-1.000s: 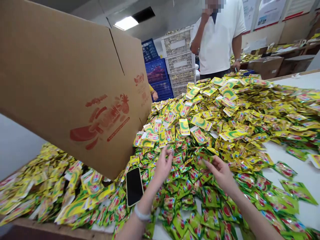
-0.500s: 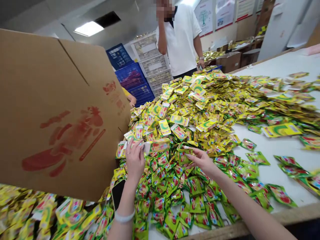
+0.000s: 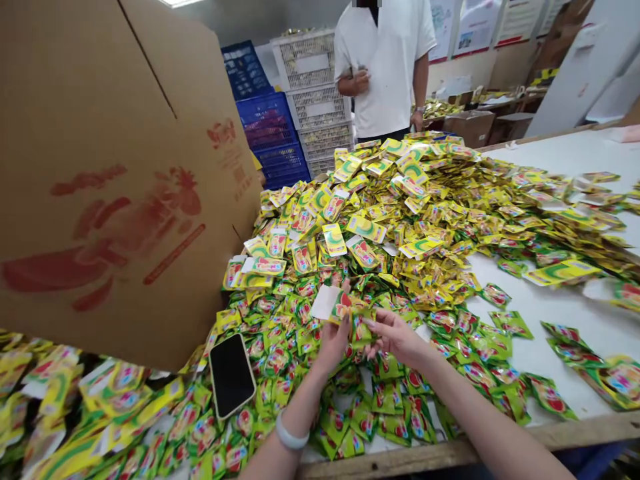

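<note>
A huge heap of yellow and green snack sachets (image 3: 425, 200) covers the white table (image 3: 560, 313). My left hand (image 3: 334, 340) pinches one sachet (image 3: 334, 305) by its lower edge and holds it up just above the pile. My right hand (image 3: 393, 335) is right beside it, fingers curled over green sachets (image 3: 364, 328), touching them next to the held one. A white band sits on my left wrist.
A large tilted cardboard box (image 3: 110, 180) stands at the left. A black phone (image 3: 231, 375) lies face up on the sachets. A person in a white shirt (image 3: 383, 67) stands beyond the table, with blue and white crates (image 3: 295, 107) behind. The table's wooden front edge (image 3: 450, 453) runs below.
My left hand has come back from the box side toward the middle with a sachet lifted in it. My right hand has drawn in close to it. The view has shifted.
</note>
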The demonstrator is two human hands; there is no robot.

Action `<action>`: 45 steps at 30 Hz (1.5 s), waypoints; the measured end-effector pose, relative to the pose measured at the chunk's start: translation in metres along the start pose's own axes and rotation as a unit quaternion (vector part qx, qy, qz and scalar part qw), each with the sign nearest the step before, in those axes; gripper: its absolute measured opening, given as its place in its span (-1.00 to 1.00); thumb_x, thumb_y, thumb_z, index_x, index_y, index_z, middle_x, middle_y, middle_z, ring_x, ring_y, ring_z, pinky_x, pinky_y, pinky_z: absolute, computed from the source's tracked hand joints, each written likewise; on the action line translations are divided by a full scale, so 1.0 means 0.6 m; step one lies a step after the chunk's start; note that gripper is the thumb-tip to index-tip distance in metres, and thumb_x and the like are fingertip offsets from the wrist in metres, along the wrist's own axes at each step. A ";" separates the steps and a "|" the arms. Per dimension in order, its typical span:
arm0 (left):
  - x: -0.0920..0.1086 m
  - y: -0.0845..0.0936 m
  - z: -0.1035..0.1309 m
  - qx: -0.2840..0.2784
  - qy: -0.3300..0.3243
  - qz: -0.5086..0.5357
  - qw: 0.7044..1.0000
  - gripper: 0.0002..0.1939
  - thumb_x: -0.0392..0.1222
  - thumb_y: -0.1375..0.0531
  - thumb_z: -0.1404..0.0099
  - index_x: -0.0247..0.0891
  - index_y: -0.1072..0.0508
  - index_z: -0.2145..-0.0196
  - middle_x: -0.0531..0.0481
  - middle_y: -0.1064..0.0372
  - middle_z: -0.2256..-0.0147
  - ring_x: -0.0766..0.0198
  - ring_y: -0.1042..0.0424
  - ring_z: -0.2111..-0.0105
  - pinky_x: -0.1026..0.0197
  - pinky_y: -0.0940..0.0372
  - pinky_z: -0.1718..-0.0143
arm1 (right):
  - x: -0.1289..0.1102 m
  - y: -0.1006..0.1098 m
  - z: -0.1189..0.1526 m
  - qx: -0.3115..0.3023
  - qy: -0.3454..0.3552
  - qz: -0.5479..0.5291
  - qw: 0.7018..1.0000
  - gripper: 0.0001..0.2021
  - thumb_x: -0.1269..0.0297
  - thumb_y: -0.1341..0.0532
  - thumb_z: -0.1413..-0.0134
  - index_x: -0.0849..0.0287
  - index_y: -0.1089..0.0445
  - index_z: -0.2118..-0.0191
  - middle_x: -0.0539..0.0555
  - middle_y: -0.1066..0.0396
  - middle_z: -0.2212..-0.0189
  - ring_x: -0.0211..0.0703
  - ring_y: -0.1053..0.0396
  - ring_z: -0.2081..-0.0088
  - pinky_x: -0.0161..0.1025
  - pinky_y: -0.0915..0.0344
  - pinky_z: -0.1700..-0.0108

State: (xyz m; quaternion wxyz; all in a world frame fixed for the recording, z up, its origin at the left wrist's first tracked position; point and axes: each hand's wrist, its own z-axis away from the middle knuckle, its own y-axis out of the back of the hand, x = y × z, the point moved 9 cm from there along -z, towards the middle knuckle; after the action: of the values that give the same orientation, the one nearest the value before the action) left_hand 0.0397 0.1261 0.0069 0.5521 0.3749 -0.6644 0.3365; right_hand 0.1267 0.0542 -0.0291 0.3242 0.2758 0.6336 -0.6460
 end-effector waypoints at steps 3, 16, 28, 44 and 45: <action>-0.019 0.019 0.011 0.059 0.030 0.057 0.996 -0.51 0.15 -0.24 -0.18 -0.21 -0.50 0.05 -0.17 -0.49 0.04 0.02 -0.35 -0.12 0.01 -0.10 -0.27 | -0.004 0.006 0.006 0.012 0.003 0.074 0.997 -0.60 0.05 -0.43 0.06 0.17 -0.40 0.18 0.00 -0.51 0.37 -0.22 -0.50 0.52 -0.28 -0.49 0.48; -0.027 -0.066 0.056 -0.193 0.162 0.069 0.965 -0.60 0.02 -0.42 -0.02 -0.29 -0.52 0.26 -0.04 -0.47 0.42 0.28 -0.39 0.46 0.23 -0.38 0.32 | -0.174 -0.058 0.062 0.065 0.265 0.507 0.817 -0.88 0.25 -0.17 -0.27 0.13 -0.42 0.17 0.08 -0.39 0.26 -0.21 -0.35 0.33 -0.26 -0.33 0.32; -0.005 -0.088 0.060 -0.282 0.124 0.004 0.951 -0.65 0.07 -0.31 -0.18 -0.29 -0.49 0.30 0.00 -0.37 0.46 0.28 -0.32 0.47 0.27 -0.32 0.37 | -0.188 -0.083 0.057 -0.100 0.120 0.730 0.665 -0.85 0.40 -0.14 -0.28 0.17 -0.48 0.18 0.05 -0.33 0.35 -0.21 -0.34 0.33 -0.28 -0.25 0.30; -0.021 -0.097 0.074 -0.327 0.159 0.052 0.930 -0.48 -0.03 -0.39 -0.09 -0.28 -0.45 0.03 -0.08 -0.48 0.22 0.11 -0.45 0.18 0.09 -0.33 0.01 | -0.153 -0.088 0.072 -0.052 0.242 0.671 0.699 -0.74 0.34 -0.05 -0.35 0.18 -0.34 0.39 0.06 -0.29 0.39 -0.22 -0.29 0.35 -0.31 -0.23 0.33; -0.026 -0.096 0.075 -0.329 0.162 0.049 0.929 -0.42 -0.01 -0.40 -0.09 -0.28 -0.42 -0.02 -0.10 -0.47 0.19 0.08 -0.44 0.14 0.06 -0.31 -0.03 | -0.152 -0.085 0.074 -0.057 0.233 0.669 0.704 -0.72 0.32 -0.03 -0.36 0.18 -0.37 0.38 0.06 -0.30 0.41 -0.22 -0.29 0.36 -0.30 -0.23 0.32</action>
State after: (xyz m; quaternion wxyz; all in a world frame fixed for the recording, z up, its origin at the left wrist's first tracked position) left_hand 0.0702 0.0611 -0.0140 0.7275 0.0795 -0.6569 0.1815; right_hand 0.1478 0.0156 0.0756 0.5284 0.7500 0.3735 -0.1373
